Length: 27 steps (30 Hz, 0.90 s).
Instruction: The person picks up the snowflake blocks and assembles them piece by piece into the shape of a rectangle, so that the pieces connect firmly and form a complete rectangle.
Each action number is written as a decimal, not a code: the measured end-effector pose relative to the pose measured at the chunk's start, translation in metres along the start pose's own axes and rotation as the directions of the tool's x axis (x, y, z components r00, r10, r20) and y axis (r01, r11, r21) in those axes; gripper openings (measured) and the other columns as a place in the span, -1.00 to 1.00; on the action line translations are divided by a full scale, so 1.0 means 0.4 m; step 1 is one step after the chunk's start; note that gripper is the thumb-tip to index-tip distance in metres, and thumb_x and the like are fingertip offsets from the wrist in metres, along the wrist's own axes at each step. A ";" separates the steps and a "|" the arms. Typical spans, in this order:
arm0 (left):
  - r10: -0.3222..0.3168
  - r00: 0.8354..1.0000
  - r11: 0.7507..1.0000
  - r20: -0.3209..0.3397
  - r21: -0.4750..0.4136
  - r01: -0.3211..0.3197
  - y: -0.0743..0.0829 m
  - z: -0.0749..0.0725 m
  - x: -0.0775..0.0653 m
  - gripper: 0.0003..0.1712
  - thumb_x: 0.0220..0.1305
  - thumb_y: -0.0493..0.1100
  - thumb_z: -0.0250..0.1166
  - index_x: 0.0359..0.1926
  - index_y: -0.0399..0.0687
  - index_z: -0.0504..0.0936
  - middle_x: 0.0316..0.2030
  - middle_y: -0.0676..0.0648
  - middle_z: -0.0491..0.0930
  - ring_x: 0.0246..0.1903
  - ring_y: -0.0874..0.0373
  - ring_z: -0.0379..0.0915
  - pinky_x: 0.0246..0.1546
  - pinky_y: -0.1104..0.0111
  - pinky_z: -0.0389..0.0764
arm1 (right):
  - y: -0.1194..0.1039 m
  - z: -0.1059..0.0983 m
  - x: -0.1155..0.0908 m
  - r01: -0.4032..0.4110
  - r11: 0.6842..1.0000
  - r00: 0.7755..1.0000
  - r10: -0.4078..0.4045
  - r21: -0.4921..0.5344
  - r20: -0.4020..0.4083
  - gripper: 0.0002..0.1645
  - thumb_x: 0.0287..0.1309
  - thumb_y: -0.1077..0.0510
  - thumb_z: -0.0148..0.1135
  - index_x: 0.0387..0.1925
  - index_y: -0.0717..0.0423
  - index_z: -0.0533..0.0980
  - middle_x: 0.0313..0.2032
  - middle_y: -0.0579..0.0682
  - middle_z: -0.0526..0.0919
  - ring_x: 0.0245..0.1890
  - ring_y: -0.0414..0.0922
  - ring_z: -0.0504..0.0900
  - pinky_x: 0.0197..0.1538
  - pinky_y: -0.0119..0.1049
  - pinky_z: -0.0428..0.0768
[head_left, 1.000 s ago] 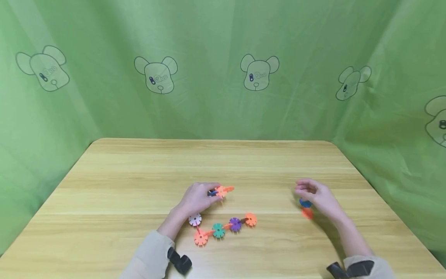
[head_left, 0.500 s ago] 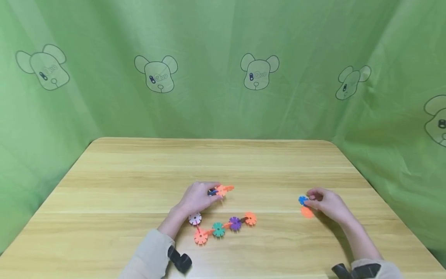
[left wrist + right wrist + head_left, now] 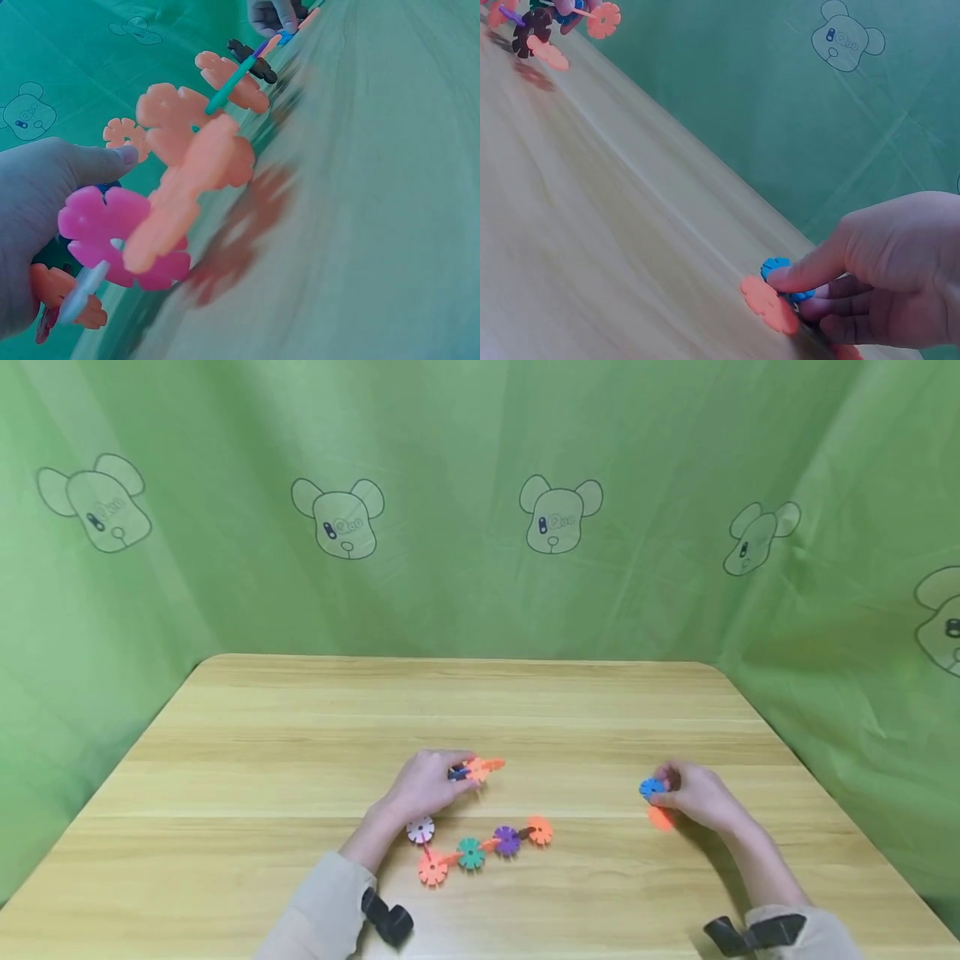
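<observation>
At the right of the table, my right hand (image 3: 701, 795) pinches a blue notched disc (image 3: 652, 789) between thumb and fingers. Just in front of it lies an orange disc (image 3: 661, 818); in the right wrist view the orange disc (image 3: 769, 304) sits right beside the blue one. My left hand (image 3: 427, 787) holds linked notched discs near the middle, an orange disc (image 3: 477, 769) showing past its fingertips. Below that hand runs a chain of interlocked discs, with a white disc (image 3: 421, 829), a green disc (image 3: 471, 853) and a purple disc (image 3: 506, 841).
The wooden table (image 3: 300, 710) has a green curtain (image 3: 450, 593) behind it and along its sides. A black wrist camera (image 3: 388, 920) is strapped to the left sleeve, and another black camera (image 3: 753, 935) to the right one.
My right hand has come down from above the blue disc, drawn back a little, then closed its thumb and fingers on it. The blue disc has shifted slightly left. My left hand stays put.
</observation>
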<state>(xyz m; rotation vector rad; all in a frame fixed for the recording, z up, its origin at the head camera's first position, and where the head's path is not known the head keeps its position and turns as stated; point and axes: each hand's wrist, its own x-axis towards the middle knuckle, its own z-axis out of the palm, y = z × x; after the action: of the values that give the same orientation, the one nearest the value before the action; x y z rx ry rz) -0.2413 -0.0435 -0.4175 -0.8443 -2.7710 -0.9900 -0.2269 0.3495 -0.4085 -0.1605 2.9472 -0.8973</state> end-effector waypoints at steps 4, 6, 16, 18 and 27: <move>0.007 1.000 1.000 0.000 0.021 -0.007 -0.001 0.001 0.001 -0.48 0.18 0.03 0.27 0.10 -0.14 0.54 -0.12 -0.11 0.63 -0.67 0.30 0.28 -0.42 0.34 0.52 | -0.013 0.013 0.015 0.020 0.991 1.000 -0.023 0.129 0.022 -0.76 0.10 0.28 0.23 -0.23 0.32 0.40 -0.43 0.05 0.49 -0.45 -0.09 0.49 -0.43 -0.31 0.54; 0.007 1.000 1.000 -0.001 0.030 -0.007 -0.001 0.001 0.001 -0.48 0.18 0.04 0.27 0.10 -0.13 0.54 -0.07 -0.11 0.62 -0.65 0.30 0.31 -0.37 0.35 0.52 | -0.024 0.019 0.024 0.021 0.980 0.999 -0.029 0.200 0.037 -0.79 0.15 0.30 0.18 -0.22 0.35 0.39 -0.44 0.07 0.49 -0.47 -0.10 0.52 -0.45 -0.32 0.58; -0.017 1.000 1.000 -0.001 -0.017 0.017 0.004 -0.001 0.000 -0.48 0.18 0.00 0.28 0.11 -0.15 0.53 -0.25 -0.09 0.64 -0.78 0.33 0.09 -0.61 0.42 0.35 | -0.123 0.066 0.085 0.036 0.937 0.996 -0.060 0.347 0.059 -0.71 0.14 0.31 0.20 -0.15 0.44 0.42 -0.40 0.10 0.55 -0.43 -0.08 0.58 -0.36 -0.30 0.63; -0.009 1.000 1.000 -0.004 0.000 0.009 0.003 0.000 0.001 -0.48 0.18 0.00 0.28 0.11 -0.15 0.53 -0.19 -0.11 0.65 -0.74 0.33 0.16 -0.52 0.41 0.43 | -0.142 0.079 0.096 0.034 0.924 0.994 -0.070 0.381 0.081 -0.71 0.15 0.30 0.20 -0.14 0.43 0.42 -0.39 0.11 0.55 -0.42 -0.06 0.59 -0.36 -0.28 0.64; 0.002 1.000 1.000 -0.008 0.019 -0.002 -0.001 0.000 0.003 -0.48 0.19 0.00 0.28 0.11 -0.16 0.53 -0.08 -0.13 0.61 -0.68 0.32 0.23 -0.42 0.38 0.48 | -0.237 0.132 0.136 0.044 0.845 0.974 -0.155 0.533 0.165 -0.66 0.18 0.28 0.16 -0.11 0.46 0.33 -0.40 0.30 0.57 -0.52 -0.06 0.58 -0.41 -0.23 0.64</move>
<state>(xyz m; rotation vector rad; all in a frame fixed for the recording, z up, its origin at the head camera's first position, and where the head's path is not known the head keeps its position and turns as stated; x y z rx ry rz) -0.2426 -0.0430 -0.4176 -0.8387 -2.7681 -0.9627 -0.2685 0.2358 -0.4007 -0.3529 2.4123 -1.5608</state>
